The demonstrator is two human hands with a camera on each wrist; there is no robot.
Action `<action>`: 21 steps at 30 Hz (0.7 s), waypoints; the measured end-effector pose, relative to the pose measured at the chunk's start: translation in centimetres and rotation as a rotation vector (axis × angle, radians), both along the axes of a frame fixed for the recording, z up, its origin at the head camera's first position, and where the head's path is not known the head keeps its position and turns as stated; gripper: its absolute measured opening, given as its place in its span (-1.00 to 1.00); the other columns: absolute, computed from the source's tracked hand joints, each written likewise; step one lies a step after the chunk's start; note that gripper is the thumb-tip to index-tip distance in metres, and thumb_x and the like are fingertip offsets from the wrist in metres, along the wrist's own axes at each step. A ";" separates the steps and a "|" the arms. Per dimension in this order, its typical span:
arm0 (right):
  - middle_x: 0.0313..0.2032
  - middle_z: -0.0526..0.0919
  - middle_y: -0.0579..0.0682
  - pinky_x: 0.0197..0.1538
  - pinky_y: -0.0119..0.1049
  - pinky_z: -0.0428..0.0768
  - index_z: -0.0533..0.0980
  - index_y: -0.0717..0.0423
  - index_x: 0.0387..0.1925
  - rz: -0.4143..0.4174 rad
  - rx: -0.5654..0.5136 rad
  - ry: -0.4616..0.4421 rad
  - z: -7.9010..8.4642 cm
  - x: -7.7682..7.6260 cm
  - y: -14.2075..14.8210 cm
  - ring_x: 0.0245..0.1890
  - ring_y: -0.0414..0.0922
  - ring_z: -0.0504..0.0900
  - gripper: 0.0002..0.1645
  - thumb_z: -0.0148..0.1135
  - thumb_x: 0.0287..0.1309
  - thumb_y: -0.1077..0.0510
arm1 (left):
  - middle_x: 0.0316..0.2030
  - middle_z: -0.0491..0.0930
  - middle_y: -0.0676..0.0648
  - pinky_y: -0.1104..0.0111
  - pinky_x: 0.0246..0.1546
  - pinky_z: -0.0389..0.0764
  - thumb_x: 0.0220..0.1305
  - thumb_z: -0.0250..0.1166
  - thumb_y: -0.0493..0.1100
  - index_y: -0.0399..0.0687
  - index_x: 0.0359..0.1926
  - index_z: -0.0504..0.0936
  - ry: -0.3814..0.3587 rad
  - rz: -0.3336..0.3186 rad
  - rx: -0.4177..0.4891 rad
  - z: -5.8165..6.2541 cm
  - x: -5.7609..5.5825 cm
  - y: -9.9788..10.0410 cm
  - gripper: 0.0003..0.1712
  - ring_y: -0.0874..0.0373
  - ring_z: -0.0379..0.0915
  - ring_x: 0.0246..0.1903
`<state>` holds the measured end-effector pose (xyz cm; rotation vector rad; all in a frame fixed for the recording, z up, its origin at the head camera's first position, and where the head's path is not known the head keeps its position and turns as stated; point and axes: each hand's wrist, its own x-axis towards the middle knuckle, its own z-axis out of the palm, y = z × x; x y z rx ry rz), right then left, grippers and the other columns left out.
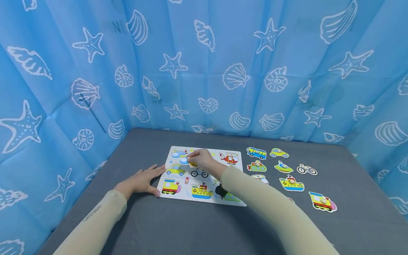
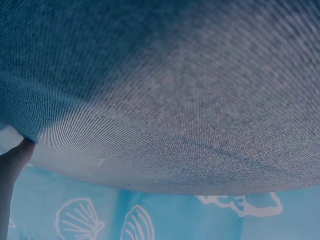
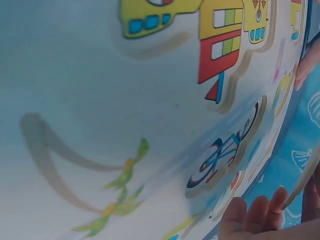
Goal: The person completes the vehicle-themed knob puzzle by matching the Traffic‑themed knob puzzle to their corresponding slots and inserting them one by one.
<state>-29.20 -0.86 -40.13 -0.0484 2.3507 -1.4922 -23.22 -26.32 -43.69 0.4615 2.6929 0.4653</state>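
A white wooden puzzle board (image 1: 185,179) printed with vehicles lies on the grey table. My right hand (image 1: 203,160) pinches a blue-and-yellow puzzle piece (image 1: 183,160) over the board's upper left, beside the printed airplane (image 1: 179,153). In the right wrist view that piece (image 3: 301,184) shows only its pale edge, held at the fingertips (image 3: 278,197). With fingers spread, my left hand (image 1: 143,180) rests at the board's left edge, fingertips and thumb right at the rim. Only one finger (image 2: 17,155) of it shows in the left wrist view.
Right of the board lie several knobbed pieces, among them a bus (image 1: 256,153), a car (image 1: 279,152), a bicycle (image 1: 307,169), a ship (image 1: 291,183) and a train (image 1: 322,202). My right sleeve (image 1: 264,205) hides part of the board. A blue shell-patterned curtain (image 1: 204,88) hangs behind the table.
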 end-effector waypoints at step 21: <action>0.11 0.52 0.02 0.20 -0.02 0.36 0.71 -0.09 -0.29 -0.041 0.098 0.004 -1.0 -2.6 -1.2 0.14 0.02 0.41 -0.92 0.37 0.18 0.05 | 0.50 0.01 -0.09 -0.33 0.29 -0.20 -0.14 0.43 0.42 0.02 0.52 0.06 -0.011 0.010 0.001 -0.2 -0.3 0.1 0.30 -0.20 -0.26 0.47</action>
